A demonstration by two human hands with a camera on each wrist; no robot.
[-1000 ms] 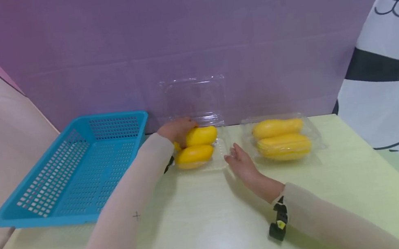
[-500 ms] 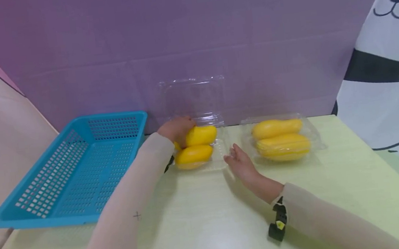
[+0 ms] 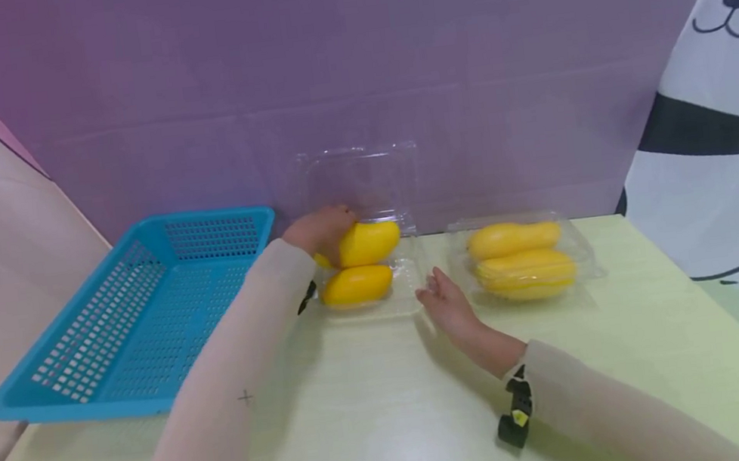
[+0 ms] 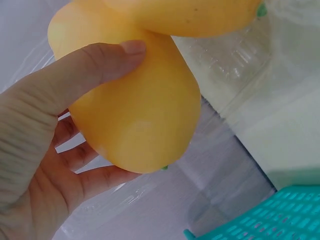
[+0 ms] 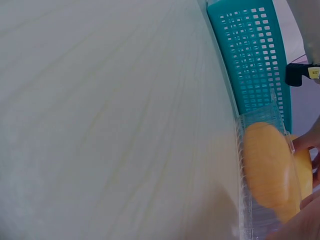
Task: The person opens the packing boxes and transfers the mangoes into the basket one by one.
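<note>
My left hand [image 3: 323,232] grips a yellow mango [image 3: 369,243], thumb across its near side and fingers behind it in the left wrist view. The mango is slightly raised at the back of a clear plastic clamshell box [image 3: 409,275] whose lid [image 3: 360,178] stands up against the wall. A second mango [image 3: 357,286] lies at the box's front, close against the held one. My right hand [image 3: 448,305] stays at the box's right side, fingers loosely bent and nothing seen in them; whether they touch the clear wall is hard to tell.
A blue perforated basket [image 3: 147,324] stands on the left of the table [image 3: 376,412]. On the right sits another clear box [image 3: 580,248] with two yellow fruits, the front one [image 3: 526,273] ridged. A purple backdrop [image 3: 349,50] rises behind the table.
My left hand has lifted the rear mango slightly, up and toward the back. The front mango has shifted a little left. My right hand stays where it was.
</note>
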